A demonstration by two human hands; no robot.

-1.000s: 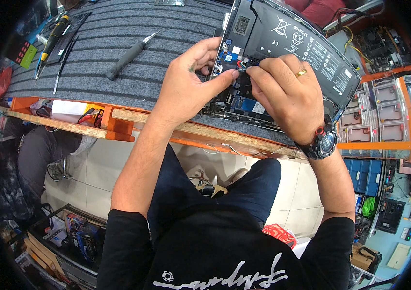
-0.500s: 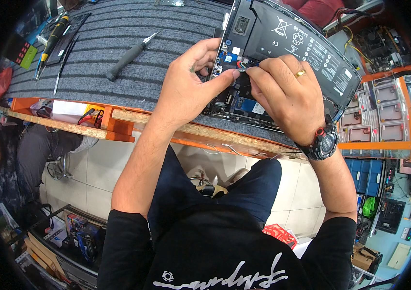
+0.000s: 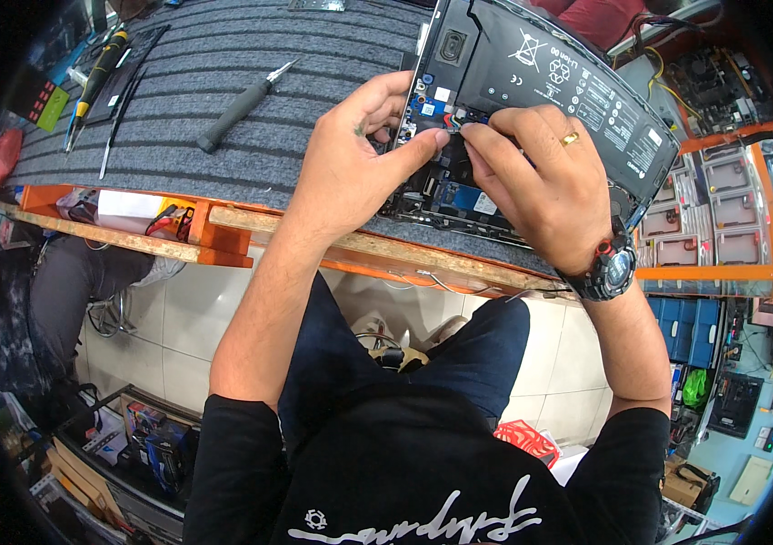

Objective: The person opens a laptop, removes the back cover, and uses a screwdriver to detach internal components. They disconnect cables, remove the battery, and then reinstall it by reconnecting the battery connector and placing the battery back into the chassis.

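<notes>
An opened laptop base (image 3: 470, 82) lies tilted at the bench's near edge, its insides bared. A large black battery (image 3: 577, 80) fills much of its far side. My left hand (image 3: 354, 162) grips the laptop's left side, fingers behind the edge and thumb over the circuit board. By the thumb tip runs a short bundle of coloured wires (image 3: 450, 120). My right hand (image 3: 545, 177) is closed in a pinch beside these wires, its fingertips low over the board. Whatever lies between those fingertips is hidden.
A grey-handled screwdriver (image 3: 243, 111) rests on the striped grey bench mat (image 3: 195, 54). Farther left lies a yellow-and-black screwdriver (image 3: 100, 73). An orange drawer (image 3: 223, 243) juts out under the bench. Boxed parts (image 3: 709, 213) stand at right. Another person's leg (image 3: 86, 282) shows at left.
My right fingertips have shifted very slightly by the wires. The left hand and the laptop stay nearly where they were. At the far left the other person's arm has moved a little.
</notes>
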